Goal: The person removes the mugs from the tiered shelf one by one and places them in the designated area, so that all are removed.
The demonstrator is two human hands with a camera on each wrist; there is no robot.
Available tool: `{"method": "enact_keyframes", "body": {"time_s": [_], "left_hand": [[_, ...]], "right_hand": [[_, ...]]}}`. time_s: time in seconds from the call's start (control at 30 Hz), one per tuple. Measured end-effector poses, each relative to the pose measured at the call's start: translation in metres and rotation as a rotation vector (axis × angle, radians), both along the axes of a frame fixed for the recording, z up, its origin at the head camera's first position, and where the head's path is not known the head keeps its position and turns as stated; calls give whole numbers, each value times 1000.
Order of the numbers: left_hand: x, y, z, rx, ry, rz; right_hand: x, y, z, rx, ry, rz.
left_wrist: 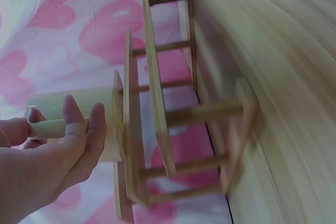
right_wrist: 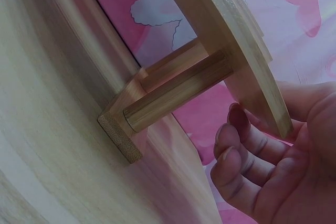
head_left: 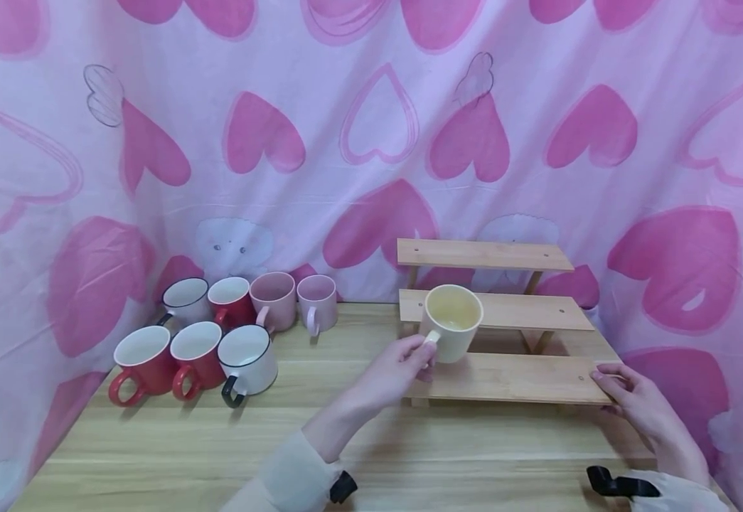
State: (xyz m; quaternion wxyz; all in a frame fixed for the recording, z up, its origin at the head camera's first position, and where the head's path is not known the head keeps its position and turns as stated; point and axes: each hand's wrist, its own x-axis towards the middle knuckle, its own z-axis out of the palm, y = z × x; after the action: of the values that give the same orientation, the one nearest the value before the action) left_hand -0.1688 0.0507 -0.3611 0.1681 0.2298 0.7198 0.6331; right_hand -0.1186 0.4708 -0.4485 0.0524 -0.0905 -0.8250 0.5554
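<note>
My left hand (head_left: 403,366) grips a pale yellow mug (head_left: 453,320) by its handle. The mug is upright and overlaps the lower and middle tiers of a three-tier wooden shelf (head_left: 512,377) in the head view. In the left wrist view the fingers curl round the handle, and the mug (left_wrist: 79,100) stands off above the lowest tier. My right hand (head_left: 643,405) pinches the right end of the lowest tier. The right wrist view shows its thumb over the board (right_wrist: 257,87) and its fingers curled beneath.
On the wooden table (head_left: 217,455), several mugs stand in two rows at the left: red mugs (head_left: 147,363), a white mug with black handle (head_left: 249,363), a pink mug (head_left: 274,302) and a lilac mug (head_left: 317,302). A pink heart-patterned curtain (head_left: 320,206) hangs behind.
</note>
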Motion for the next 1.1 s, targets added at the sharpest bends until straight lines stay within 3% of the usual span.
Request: {"method": "enact_keyframes", "body": {"time_s": [0.13,0.4,0.57,0.73,1.1], "left_hand": [[0,-19,-2,-26,5,28],[6,-53,-8,61,-9,70],[12,-72,-10,47,-14,87],[17,-87,-13,31,-57,114],[16,-110,-30,-3,-105,208]], "right_hand": [[1,0,-1,-4,-1,0],[1,2,-3,-60,32,20],[0,2,-2,-44,28,25],[0,2,-2,-45,27,22],[1,2,-4,-137,54,38]]}}
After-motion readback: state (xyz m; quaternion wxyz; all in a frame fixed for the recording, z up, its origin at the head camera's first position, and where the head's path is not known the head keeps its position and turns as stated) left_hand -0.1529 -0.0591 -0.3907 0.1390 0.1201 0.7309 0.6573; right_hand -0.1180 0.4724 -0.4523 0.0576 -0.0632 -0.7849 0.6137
